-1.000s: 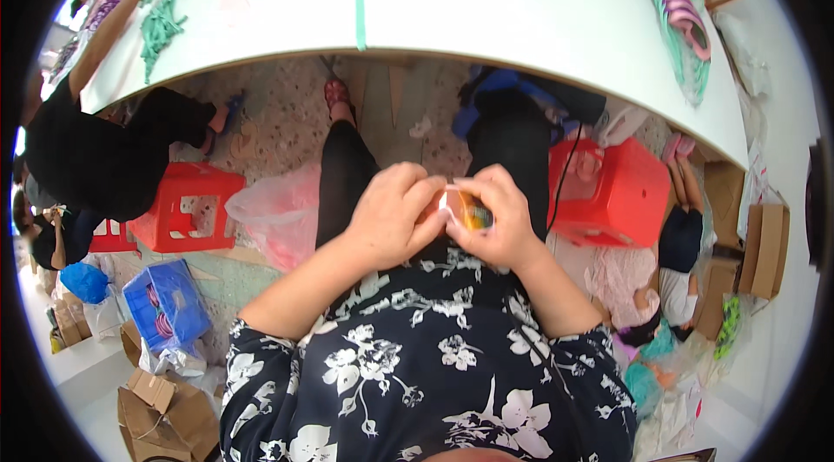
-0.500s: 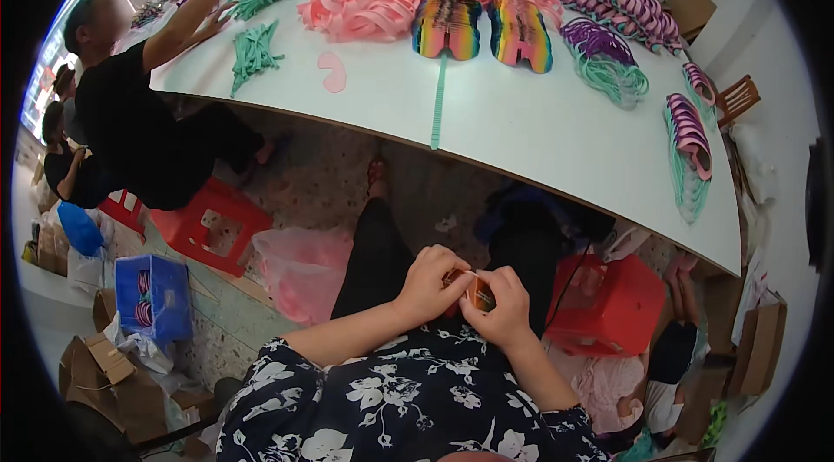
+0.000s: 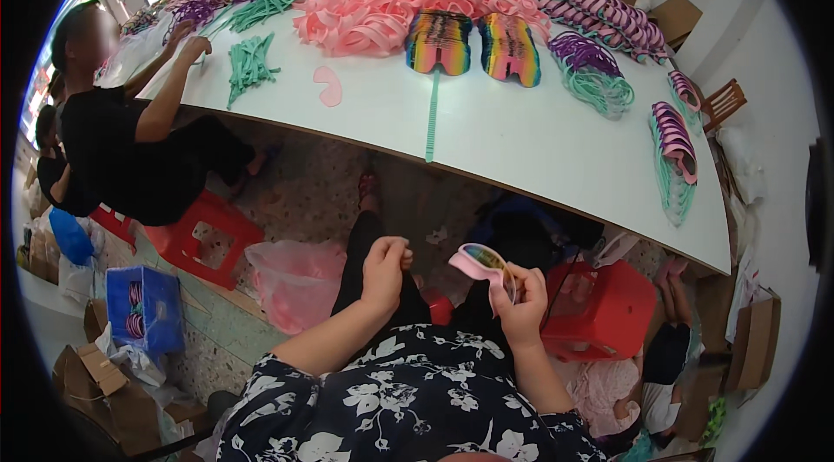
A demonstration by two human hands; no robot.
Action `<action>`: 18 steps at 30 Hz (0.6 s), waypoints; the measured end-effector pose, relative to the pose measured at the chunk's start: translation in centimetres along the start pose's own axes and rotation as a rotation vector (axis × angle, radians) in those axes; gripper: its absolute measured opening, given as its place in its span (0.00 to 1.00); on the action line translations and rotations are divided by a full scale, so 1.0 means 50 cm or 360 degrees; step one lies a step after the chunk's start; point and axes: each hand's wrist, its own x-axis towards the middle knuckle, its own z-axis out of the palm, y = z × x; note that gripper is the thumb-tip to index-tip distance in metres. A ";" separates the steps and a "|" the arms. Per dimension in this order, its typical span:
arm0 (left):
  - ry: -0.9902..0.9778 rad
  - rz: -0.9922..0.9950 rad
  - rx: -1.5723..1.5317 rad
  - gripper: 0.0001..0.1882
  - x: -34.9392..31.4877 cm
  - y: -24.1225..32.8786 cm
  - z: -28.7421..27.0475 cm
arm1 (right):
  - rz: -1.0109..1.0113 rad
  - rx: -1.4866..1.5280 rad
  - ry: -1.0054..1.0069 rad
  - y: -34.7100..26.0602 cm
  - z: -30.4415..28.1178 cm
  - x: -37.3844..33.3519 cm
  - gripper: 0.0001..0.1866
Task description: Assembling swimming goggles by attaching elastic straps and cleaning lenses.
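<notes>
The person wears a very dark blue shirt, printed with white flowers on thin stems. The sleeves are short and have the same print. The trousers are black, and one shoe looks reddish. The hands are bare.

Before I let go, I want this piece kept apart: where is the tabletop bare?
On the white table, the widest bare patch lies ahead of your right hand, between the green strap and the stacked goggles; a smaller one separates that strap from the pink cutout. It is crowded beyond, around the pink strap pile and rainbow lens stacks.
</notes>
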 end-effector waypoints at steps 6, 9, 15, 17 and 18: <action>-0.1263 -0.0814 0.0486 0.19 -0.083 0.085 0.062 | -0.0067 -0.0012 -0.0135 -0.018 0.026 0.000 0.22; -0.1182 0.0708 0.1280 0.10 -0.051 0.145 0.051 | 0.0018 -0.0006 -0.0068 -0.007 0.009 0.001 0.21; 0.0254 0.2101 0.1846 0.09 0.193 0.354 -0.005 | 0.0212 0.0072 -0.0162 0.025 0.016 -0.016 0.20; 0.0396 0.2068 0.2088 0.12 0.317 0.393 -0.038 | 0.0188 0.0159 -0.0233 0.009 0.035 -0.012 0.21; 0.0488 0.2040 0.2196 0.13 0.365 0.403 -0.057 | 0.0135 0.0136 -0.0272 0.005 0.040 -0.009 0.21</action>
